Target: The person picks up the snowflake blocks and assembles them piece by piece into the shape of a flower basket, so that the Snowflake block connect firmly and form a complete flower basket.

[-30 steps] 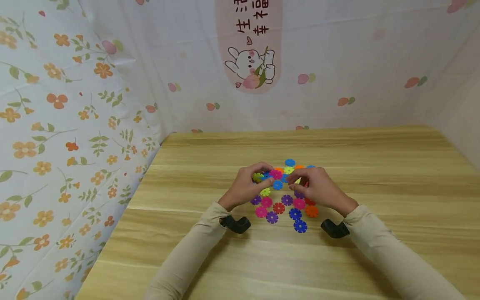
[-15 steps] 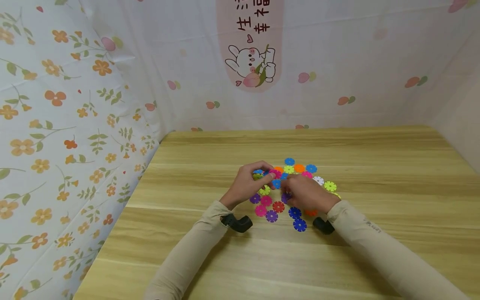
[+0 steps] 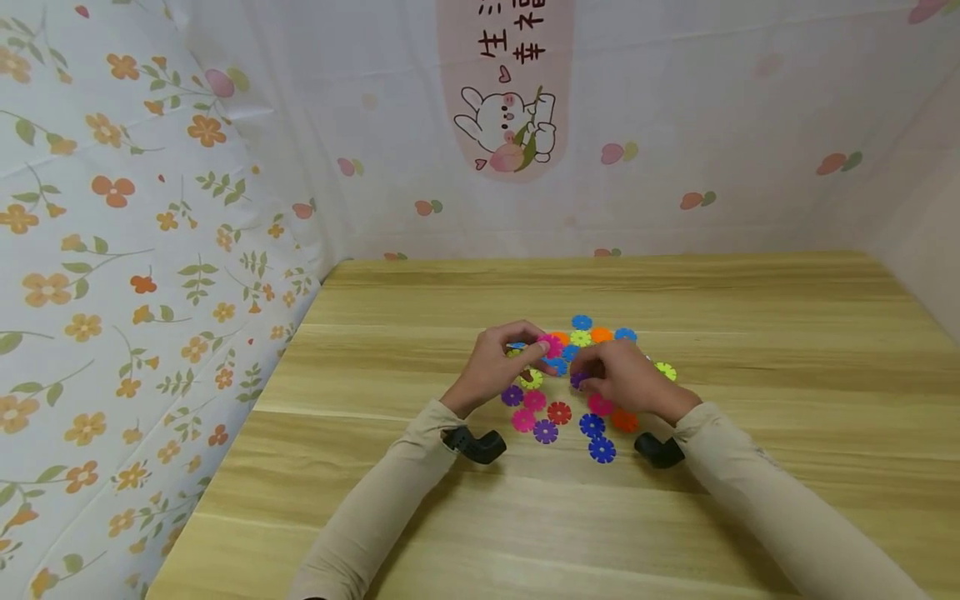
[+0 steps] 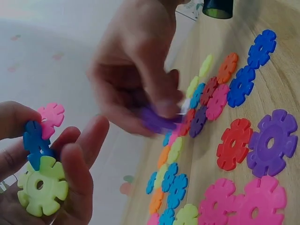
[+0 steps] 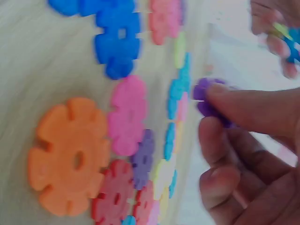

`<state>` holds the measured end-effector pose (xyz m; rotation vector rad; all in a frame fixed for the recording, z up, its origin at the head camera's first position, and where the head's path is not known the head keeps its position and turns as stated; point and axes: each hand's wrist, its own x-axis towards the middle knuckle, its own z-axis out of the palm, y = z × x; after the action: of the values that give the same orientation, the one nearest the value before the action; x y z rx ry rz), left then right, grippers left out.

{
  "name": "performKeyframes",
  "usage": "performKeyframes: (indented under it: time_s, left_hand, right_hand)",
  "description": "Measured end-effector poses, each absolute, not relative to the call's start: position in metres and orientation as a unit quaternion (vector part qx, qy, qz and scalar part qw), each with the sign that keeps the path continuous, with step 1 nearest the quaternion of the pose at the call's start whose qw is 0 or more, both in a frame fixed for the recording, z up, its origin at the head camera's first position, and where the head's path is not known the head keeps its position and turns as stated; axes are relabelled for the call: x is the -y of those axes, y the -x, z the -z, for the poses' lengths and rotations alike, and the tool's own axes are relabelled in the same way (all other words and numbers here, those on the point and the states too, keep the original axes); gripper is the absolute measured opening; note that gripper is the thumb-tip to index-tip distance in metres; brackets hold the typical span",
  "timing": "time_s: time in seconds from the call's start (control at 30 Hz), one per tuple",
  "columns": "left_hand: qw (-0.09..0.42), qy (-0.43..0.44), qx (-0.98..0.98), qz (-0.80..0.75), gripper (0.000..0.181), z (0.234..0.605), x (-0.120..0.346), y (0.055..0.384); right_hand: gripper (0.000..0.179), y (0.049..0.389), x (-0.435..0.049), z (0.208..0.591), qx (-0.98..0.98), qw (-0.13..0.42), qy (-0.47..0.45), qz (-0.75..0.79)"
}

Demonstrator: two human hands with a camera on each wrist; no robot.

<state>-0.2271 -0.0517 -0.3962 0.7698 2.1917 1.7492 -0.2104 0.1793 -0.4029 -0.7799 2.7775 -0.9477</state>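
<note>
My left hand [image 3: 498, 367] holds a small joined group of plastic snowflake discs, best seen in the left wrist view. In it a yellow-green disc [image 4: 29, 190] is joined to a blue disc [image 4: 32, 138], and a pink disc [image 4: 52, 115] sits at the top. Thumb and index finger of my right hand [image 3: 633, 375] pinch a purple snowflake disc [image 5: 202, 93]. That hand is raised over the loose discs, to the right of the left hand and a short gap from its group. The fingers partly cover the purple disc.
Several loose snowflake discs lie spread on the wooden table, among them an orange one [image 5: 56, 159], a dark blue one [image 3: 602, 450] and a red one [image 3: 558, 413]. Black wrist mounts [image 3: 480, 446] hang under both sleeves. Patterned cloth [image 3: 360, 125] stands behind the table.
My right hand went down to the loose discs, took hold of a purple one, and has come up and slightly right with it. The left hand stays nearly in place with its group.
</note>
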Motion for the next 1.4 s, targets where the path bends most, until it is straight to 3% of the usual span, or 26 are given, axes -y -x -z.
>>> performKeyframes:
  time_s: [0.27, 0.5, 0.9, 1.4]
  left_hand:
    - [0.109, -0.253, -0.758, -0.592, 0.022, 0.398, 0.049, 0.228]
    - [0.106, -0.245, -0.764, -0.588, 0.021, 0.397, 0.045, 0.227]
    - [0.103, -0.242, -0.752, -0.605, 0.024, 0.394, 0.039, 0.223]
    - [0.102, -0.269, -0.727, -0.623, 0.03, 0.39, 0.031, 0.22]
  right_hand:
    - [0.008, 0.2, -0.183, 0.387, -0.872, -0.061, 0.224, 0.431]
    - [0.011, 0.196, -0.176, 0.384, -0.856, -0.173, 0.24, 0.424]
    - [0.01, 0.192, -0.172, 0.388, -0.849, -0.237, 0.244, 0.405]
    - [0.018, 0.187, -0.159, 0.396, -0.806, -0.369, 0.282, 0.367]
